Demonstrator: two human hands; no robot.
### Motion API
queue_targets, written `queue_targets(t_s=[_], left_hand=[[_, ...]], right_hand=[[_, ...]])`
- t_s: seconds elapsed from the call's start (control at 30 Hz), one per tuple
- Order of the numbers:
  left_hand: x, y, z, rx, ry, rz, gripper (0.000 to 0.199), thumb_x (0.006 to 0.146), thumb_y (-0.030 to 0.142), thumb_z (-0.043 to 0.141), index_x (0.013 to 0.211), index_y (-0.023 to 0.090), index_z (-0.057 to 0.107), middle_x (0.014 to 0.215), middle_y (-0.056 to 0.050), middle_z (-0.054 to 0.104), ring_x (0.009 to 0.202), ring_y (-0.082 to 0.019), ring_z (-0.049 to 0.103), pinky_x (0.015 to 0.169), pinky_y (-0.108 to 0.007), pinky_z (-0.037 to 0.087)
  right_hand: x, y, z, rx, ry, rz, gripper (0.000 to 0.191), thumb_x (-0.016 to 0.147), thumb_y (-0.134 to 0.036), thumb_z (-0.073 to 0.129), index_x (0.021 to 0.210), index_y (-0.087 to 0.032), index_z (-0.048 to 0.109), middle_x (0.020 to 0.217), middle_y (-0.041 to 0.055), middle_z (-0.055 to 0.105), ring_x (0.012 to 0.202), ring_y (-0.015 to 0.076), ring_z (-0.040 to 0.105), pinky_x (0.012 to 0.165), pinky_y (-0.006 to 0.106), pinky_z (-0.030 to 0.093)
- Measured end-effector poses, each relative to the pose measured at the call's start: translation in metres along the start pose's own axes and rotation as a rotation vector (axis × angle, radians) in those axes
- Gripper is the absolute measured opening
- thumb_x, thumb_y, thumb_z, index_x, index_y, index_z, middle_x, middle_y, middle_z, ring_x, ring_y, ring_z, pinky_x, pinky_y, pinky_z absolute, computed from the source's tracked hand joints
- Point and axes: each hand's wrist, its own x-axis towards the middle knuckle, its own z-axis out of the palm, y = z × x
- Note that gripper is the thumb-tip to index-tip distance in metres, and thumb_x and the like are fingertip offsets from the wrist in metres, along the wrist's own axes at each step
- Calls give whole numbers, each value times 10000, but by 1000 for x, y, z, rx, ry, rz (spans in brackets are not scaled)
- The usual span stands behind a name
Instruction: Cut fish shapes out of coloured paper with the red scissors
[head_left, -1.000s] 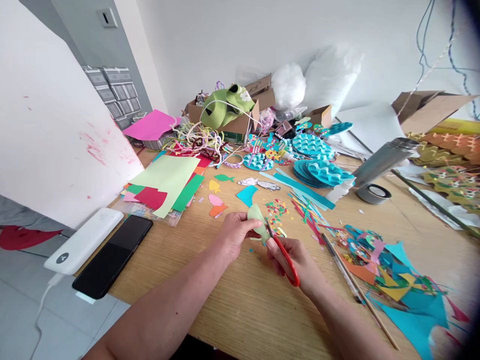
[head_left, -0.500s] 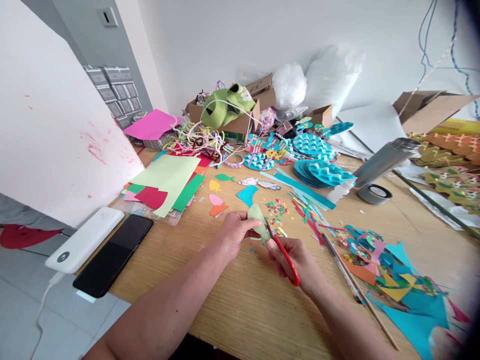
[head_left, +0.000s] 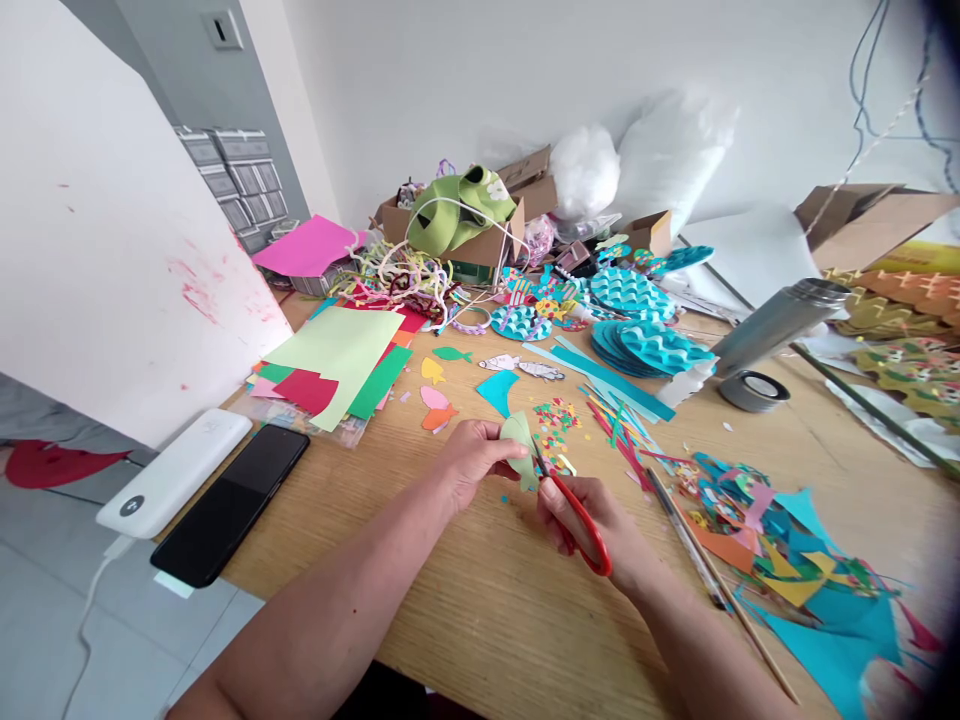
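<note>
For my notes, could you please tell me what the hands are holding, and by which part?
Left hand: the green paper, by its left side. Right hand: the scissors, by the red handles.

Left arm (head_left: 352, 590) and right arm (head_left: 671, 620) reach in from the near side, converging. Left hand (head_left: 474, 460) pinches, thumb (head_left: 511, 449) uppermost; right hand (head_left: 592, 512), just beside it and slightly nearer, grips with fingers (head_left: 556, 531) curled.

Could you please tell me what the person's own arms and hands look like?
The left forearm and right forearm are bare, with no sleeve, watch or bracelet in view. A small dark spot marks the left one. The left hand and right hand are ungloved; no ring shows, though some fingers are hidden.
</note>
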Motion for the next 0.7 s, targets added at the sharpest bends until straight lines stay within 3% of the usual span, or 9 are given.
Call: queue_targets(t_s=[0.43, 0.7], left_hand=[[0, 2, -3, 44, -30, -40, 201, 515, 260, 697, 613, 91, 653, 601, -48, 633, 547, -126, 567, 579, -275, 477], [0, 2, -2, 39, -9, -48, 195, 503, 253, 693, 608, 93, 653, 600, -48, 632, 551, -129, 570, 575, -274, 477]], right_hand=[[0, -1, -2, 18, -64, -15, 617, 742, -771, 469, 619, -167, 495, 476, -23, 468, 412, 85, 410, 418, 215, 310], [1, 3, -2, -18, -43, -29, 540, 774, -666, 552, 561, -183, 438, 448, -42, 426, 393, 75, 381, 398, 201, 269]])
